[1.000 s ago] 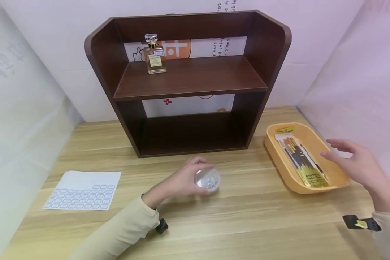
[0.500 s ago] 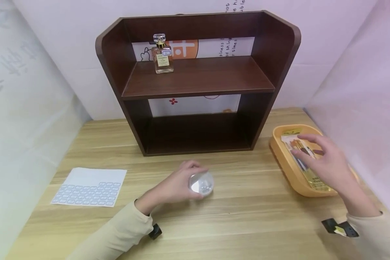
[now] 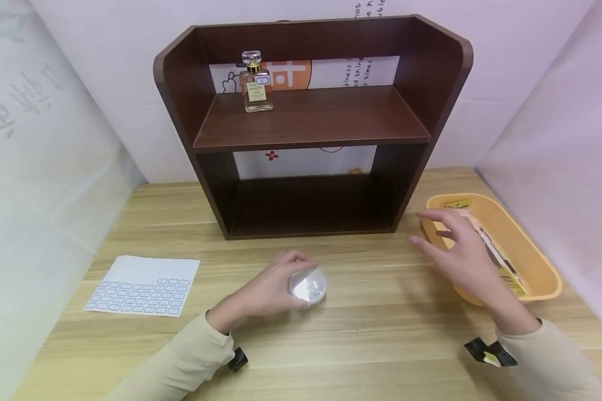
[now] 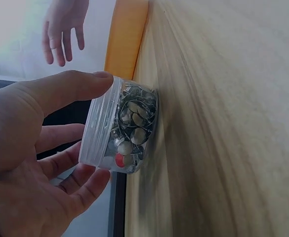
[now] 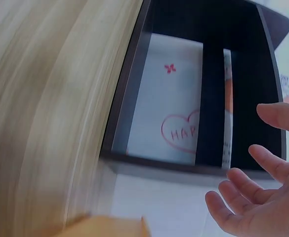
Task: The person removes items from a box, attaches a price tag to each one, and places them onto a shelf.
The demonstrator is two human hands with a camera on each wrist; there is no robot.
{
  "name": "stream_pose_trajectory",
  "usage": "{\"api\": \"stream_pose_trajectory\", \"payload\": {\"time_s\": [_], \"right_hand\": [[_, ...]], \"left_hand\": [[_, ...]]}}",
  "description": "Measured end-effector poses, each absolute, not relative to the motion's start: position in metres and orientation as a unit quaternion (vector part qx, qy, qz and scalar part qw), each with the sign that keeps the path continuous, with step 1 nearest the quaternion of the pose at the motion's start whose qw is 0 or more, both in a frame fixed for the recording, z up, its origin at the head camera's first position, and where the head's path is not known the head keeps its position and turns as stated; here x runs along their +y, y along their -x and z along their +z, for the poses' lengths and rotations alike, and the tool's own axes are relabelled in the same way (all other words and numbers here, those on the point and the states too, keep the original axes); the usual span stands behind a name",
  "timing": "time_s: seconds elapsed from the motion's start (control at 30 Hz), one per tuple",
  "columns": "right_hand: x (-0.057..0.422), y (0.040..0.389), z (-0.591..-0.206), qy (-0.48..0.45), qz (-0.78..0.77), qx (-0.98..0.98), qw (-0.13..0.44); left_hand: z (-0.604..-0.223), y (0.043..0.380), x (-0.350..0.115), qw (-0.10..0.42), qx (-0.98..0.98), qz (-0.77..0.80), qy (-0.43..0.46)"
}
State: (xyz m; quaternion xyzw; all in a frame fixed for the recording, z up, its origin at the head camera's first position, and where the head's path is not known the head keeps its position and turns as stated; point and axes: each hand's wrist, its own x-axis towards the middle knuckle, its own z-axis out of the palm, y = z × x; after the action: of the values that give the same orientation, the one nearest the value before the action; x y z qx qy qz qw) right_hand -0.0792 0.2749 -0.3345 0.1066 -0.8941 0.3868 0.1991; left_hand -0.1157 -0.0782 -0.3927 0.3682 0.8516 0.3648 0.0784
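My left hand (image 3: 266, 287) grips a clear round plastic jar (image 3: 308, 287) with a lid, thumb on one side and fingers on the other. In the left wrist view the jar (image 4: 129, 128) is low over the wooden table, and small shiny round pieces fill it, one of them red. My right hand (image 3: 464, 256) holds nothing; its fingers are spread and slightly bent above the left side of the orange basket (image 3: 544, 259). In the right wrist view the same hand (image 5: 258, 197) reaches toward the dark shelf. A paintbrush packet (image 3: 511, 278) in the basket is partly hidden by that hand.
A dark brown two-tier shelf (image 3: 311, 143) stands at the back, with a perfume bottle (image 3: 256, 92) on its upper board. A sheet of blue-framed stickers (image 3: 142, 287) lies at the left. A pen (image 3: 499, 253) lies in the basket. Pale cloth walls flank the table.
My right hand has moved left, from over the basket's right side to its left edge. The left hand keeps its hold on the jar. The head view has turned slightly left.
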Motion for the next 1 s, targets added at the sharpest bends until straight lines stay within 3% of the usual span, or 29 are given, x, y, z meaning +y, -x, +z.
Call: {"api": "stream_pose_trajectory", "payload": {"time_s": [0.7, 1.0], "right_hand": [[0.215, 0.104, -0.328, -0.201, 0.415, -0.870, 0.174], [0.192, 0.120, -0.323, -0.212, 0.445, -0.860, 0.132]], "left_hand": [[-0.401, 0.118, -0.085, 0.102, 0.859, 0.367, -0.343], [-0.401, 0.114, -0.093, 0.103, 0.852, 0.405, -0.315]]}}
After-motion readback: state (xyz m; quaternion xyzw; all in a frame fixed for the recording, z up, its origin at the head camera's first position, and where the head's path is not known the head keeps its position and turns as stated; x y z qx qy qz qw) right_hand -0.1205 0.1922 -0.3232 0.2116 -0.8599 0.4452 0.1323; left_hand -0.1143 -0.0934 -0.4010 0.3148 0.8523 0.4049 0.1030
